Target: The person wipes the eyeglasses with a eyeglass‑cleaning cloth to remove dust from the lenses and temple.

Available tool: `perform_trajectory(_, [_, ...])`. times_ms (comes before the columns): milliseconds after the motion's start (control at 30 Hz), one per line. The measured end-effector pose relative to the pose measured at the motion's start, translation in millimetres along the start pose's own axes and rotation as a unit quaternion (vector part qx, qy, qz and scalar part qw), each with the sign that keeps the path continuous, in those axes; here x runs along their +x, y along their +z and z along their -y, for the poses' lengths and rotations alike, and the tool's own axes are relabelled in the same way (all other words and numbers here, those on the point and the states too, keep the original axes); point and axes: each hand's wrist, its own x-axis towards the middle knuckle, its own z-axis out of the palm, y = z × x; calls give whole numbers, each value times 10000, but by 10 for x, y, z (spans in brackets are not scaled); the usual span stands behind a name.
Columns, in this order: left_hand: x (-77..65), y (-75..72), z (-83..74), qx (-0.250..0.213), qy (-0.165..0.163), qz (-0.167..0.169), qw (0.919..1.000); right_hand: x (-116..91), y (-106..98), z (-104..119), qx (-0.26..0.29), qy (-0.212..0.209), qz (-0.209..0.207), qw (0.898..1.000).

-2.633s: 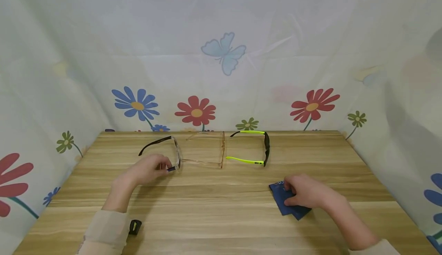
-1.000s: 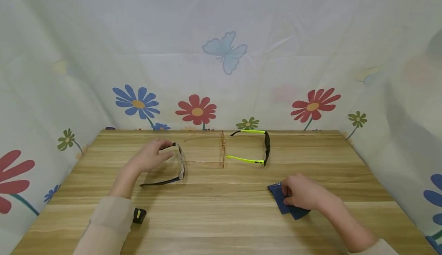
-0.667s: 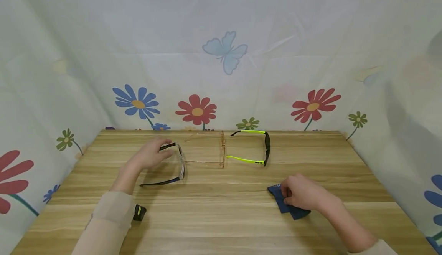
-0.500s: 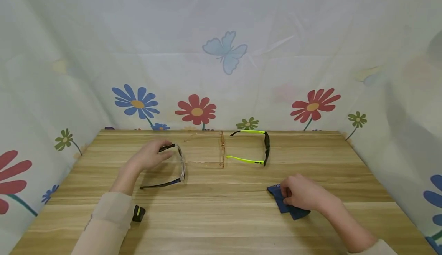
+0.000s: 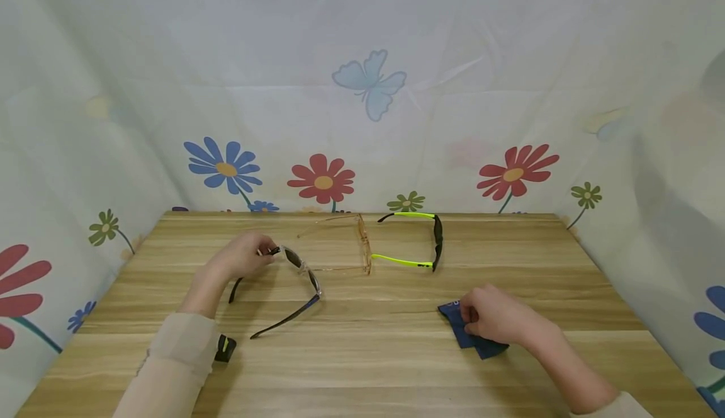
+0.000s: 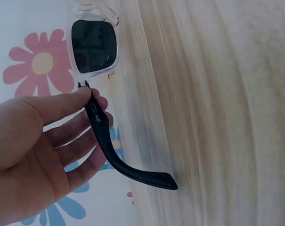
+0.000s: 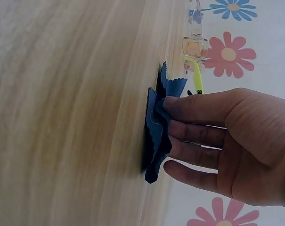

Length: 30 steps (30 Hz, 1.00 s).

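My left hand (image 5: 243,259) pinches one black temple of a pair of sunglasses (image 5: 306,269) at the left of the table, thumb close to the hinge. In the left wrist view the sunglasses' clear frame and dark lens (image 6: 94,46) stand above my thumb, and the black temple (image 6: 103,132) runs down across my fingers. The other temple stretches toward me, unfolded. At the right, my right hand (image 5: 497,314) holds a dark blue cloth (image 5: 456,327) between thumb and fingers, low over the wood. The cloth (image 7: 156,127) looks crumpled, with zigzag edges, in the right wrist view.
Glasses with a see-through amber frame (image 5: 364,242) lie just beyond the sunglasses, overlapped by them in this view. Right of these are black sunglasses with neon yellow temples (image 5: 438,242). A small black piece with a yellow-green stripe (image 5: 224,347) shows beside my left sleeve.
My left hand has shifted from the near temple to the far one. The clear-framed sunglasses have turned, their near end swinging toward me and right. The amber glasses have tilted slightly. My right hand stays nearly still.
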Motion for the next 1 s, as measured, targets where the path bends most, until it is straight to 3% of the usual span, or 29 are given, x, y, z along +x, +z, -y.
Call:
perform_trajectory(533, [-100,-92,-129,108,22,-37,9999,-6,-5,4,8,3,26,10000])
perform_trajectory(1000, [-133,-42,-453,376,852,247,9953,-19,17,1,-218,-359,-135,9990])
